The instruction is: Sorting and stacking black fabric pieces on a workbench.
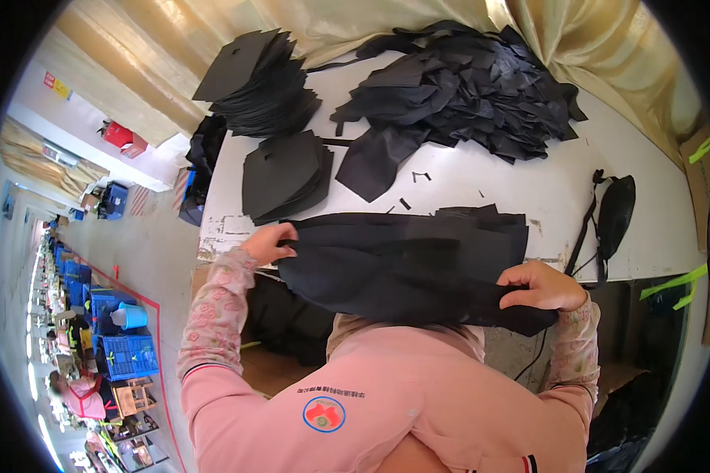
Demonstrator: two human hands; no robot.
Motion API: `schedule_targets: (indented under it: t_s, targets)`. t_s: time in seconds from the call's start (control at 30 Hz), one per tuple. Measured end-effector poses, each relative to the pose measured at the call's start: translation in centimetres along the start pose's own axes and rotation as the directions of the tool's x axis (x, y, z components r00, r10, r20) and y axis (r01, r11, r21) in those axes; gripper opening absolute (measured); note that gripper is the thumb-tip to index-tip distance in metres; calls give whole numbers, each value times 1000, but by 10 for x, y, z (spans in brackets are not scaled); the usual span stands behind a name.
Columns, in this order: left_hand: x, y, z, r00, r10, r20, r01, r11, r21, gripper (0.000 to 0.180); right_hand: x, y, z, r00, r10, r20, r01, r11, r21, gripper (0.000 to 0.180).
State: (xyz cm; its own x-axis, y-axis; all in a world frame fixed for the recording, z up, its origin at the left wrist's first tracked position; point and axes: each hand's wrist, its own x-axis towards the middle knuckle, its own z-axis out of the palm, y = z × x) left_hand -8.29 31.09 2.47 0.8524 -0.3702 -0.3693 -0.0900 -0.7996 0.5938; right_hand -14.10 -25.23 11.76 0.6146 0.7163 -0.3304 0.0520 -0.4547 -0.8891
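Note:
A long piece of black fabric [402, 264] stretches across the table's near edge, and its lower part hangs over that edge toward me. At its upper left corner, my left hand [270, 243] is closed on the fabric with bent fingers. My right hand [543, 287] pinches the fabric near its lower right end, thumb and fingers together. Under the far right part of this piece, more layered black pieces [481, 211] stick out. Just beyond my left hand lies a short stack of black cut panels [284, 175].
A taller stack of black panels [256, 83] and a loose heap of black pieces [473, 91] occupy the far side of the white table [450, 183]. Small black scraps [405, 203] lie mid-table. A black strapped pouch-like item [614, 213] rests at right. Curtains [599, 55] hang behind.

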Motion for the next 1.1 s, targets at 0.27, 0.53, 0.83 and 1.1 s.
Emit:
schedule_targets:
  t_s: [0.27, 0.53, 0.83, 1.1]
  targets:
    - [27, -2, 61, 997, 28, -69, -6, 953, 304, 45, 9, 4, 3, 993, 120, 9, -119, 993, -18, 21]
    - [21, -13, 37, 998, 23, -56, -2, 937, 349, 32, 16, 25, 7, 995, 65, -73, -76, 984, -163, 27]
    - [12, 14, -49, 978, -126, -164, 174, 931, 321, 30, 53, 68, 5, 867, -168, -469, -129, 833, -537, 29]
    - [26, 26, -41, 979, -196, -51, 203, 953, 227, 35, 75, 41, 29, 818, -380, -431, -141, 595, -791, 62]
